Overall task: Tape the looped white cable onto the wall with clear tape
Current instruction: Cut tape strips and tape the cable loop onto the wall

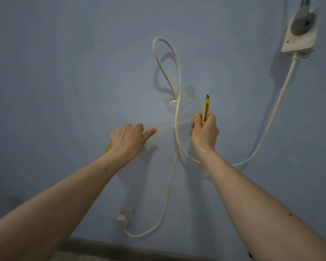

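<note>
A white cable (177, 72) hangs in a tall loop on the blue wall (64, 63). Pieces of clear tape (179, 99) hold it where the loop crosses. A strip of clear tape (167, 127) stretches across the cable between my two hands. My left hand (129, 139) grips a yellow tape roll (108, 147), mostly hidden under the palm, with the thumb pointing along the strip. My right hand (204, 132) holds the strip's other end together with a yellow utility knife (206, 108), blade out and pointing up.
A white power strip (299, 36) with a grey plug in it is fixed at the upper right; the cable runs down from it. Low on the wall, a white plug (122, 220) sits in a wall socket (123, 210). A dark skirting (139, 247) runs along the bottom.
</note>
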